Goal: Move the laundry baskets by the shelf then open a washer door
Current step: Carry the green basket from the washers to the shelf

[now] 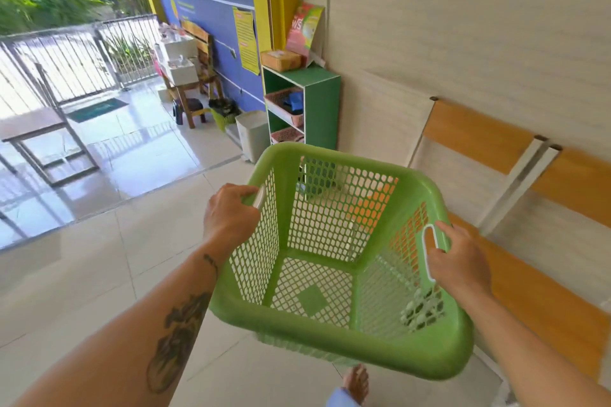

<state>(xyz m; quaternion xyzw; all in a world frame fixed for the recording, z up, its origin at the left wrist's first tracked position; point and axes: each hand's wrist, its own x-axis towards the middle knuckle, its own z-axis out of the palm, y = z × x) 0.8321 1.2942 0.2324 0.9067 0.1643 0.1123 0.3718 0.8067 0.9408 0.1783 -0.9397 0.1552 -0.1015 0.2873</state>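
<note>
I hold an empty green plastic laundry basket with mesh walls in the air in front of me, above the tiled floor. My left hand grips its left rim at the handle. My right hand grips the white-edged handle on its right rim. Beyond the basket stands a green shelf unit against the wall, holding pink trays on its shelves. No washer is in view.
A wooden bench with white metal frame runs along the right wall. A white bin stands left of the shelf. Further left are a wooden chair, a small table with boxes, a metal table and a gate. My foot shows below the basket.
</note>
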